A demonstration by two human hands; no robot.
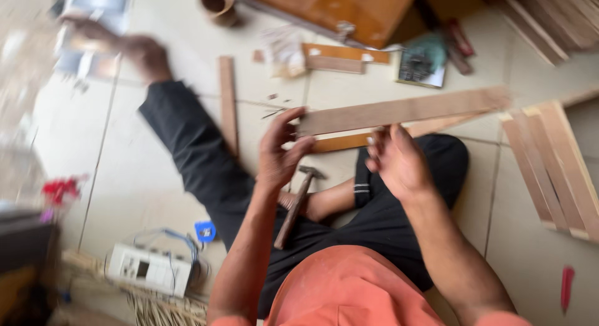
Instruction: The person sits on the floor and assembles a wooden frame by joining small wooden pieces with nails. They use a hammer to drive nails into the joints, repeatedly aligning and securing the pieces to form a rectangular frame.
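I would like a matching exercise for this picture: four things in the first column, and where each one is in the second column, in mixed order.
Things:
1. long wooden strip
2. hammer
3. white electrical box
4. tape roll

Places:
A. on the tiles at the lower left, with wires
B. on the tiles at the top, near the brown board
C. held between the left hand and right hand
D. resting across the person's leg

Pairs: 1-C, 2-D, 3-A, 4-B

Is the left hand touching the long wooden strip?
Touching. The head view shows the left hand with its fingers closed around the near end of the long wooden strip.
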